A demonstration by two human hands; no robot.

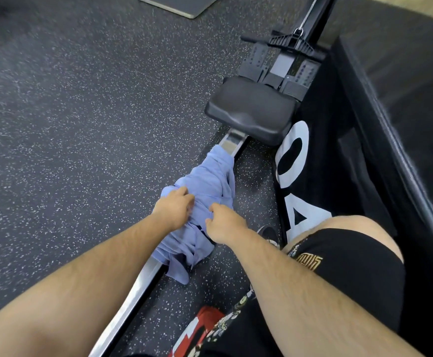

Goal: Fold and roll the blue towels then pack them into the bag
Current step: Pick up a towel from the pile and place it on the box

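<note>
**Along the rail: both hands on the crumpled towel**

Left of the rail (pixel 122 313) I have only speckled floor (pixel 81 99), with a grey mat (pixel 182 3) well off towards the far end. About midway along the rail, the blue towel (pixel 207 176) lies bunched and draped over both its sides. It is not yet flat, so I judge folding has not begun. The rail seems just a handy perch, and a narrow one that lets the cloth sag.

The left hand (pixel 174 210) is on the towel's left side, with its fingers curled down into the cloth and gripping it. To me that looks like gathering the heap so it can be lifted clear. The right hand (pixel 225 225) is just right of the rail and pinches a fold of the same towel between thumb and fingers. I think it is hunting for an edge or corner to open the towel out.

Farther along the rail sits the black seat (pixel 251 112), near the towel's far end but apart from it. Right of the rail lies a black banner (pixel 292 161) with white letters, and beyond that a black padded box (pixel 403 86). Near the rail's close end, by the person's leg, a red thing (pixel 205 323) shows, and I cannot tell whether it is the bag.
</note>
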